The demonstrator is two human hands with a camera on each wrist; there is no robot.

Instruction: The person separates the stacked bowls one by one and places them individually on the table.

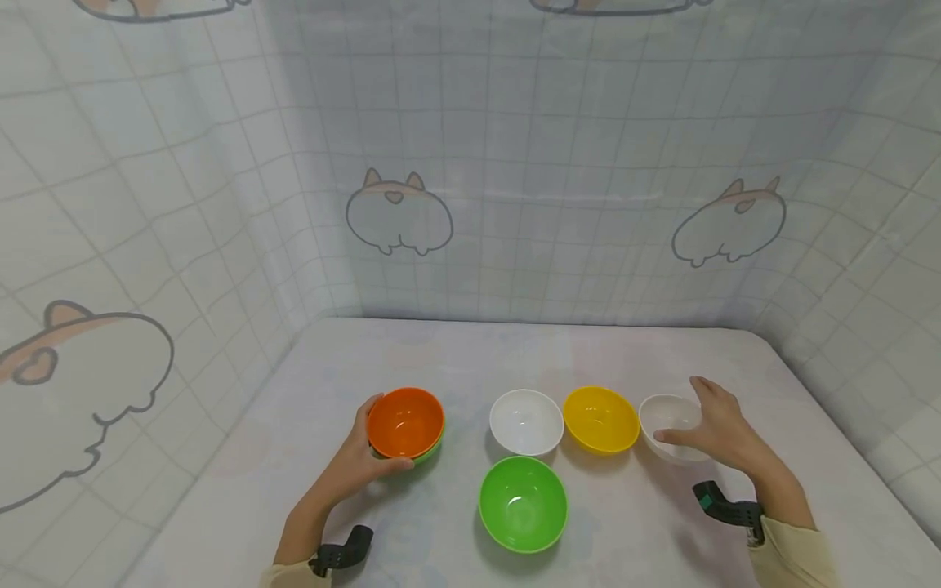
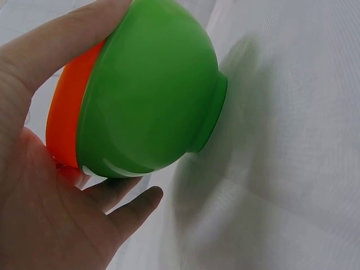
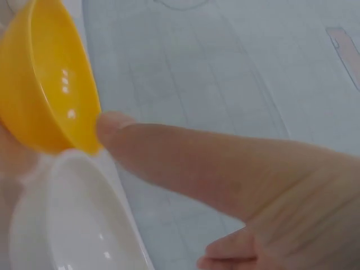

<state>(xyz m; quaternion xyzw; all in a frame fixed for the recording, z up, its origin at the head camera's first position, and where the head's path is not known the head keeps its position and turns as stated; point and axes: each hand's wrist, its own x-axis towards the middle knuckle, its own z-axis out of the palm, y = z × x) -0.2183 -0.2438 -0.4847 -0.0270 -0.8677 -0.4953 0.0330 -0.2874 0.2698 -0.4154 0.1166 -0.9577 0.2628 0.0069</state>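
Observation:
My left hand point(image 1: 360, 457) holds an orange bowl point(image 1: 406, 422) nested in a green bowl point(image 2: 152, 90), thumb on one side and fingers round the other. The green bowl's foot is close over the cloth in the left wrist view. At the far right, my right hand point(image 1: 709, 425) is spread over a white bowl point(image 1: 662, 415), thumb and fingers apart and holding nothing. Its thumb point(image 3: 169, 157) overlaps the edge of a yellow bowl point(image 3: 67, 84) in the right wrist view. The same white bowl point(image 3: 84, 219) shows below it there.
Between the hands stand another white bowl point(image 1: 526, 420) and the yellow bowl point(image 1: 601, 420), side by side. Nearer me, a second green bowl point(image 1: 523, 505) sits on the pale table point(image 1: 412, 351). Grid-patterned cloth point(image 1: 559, 212) with animal drawings hangs around the back and sides.

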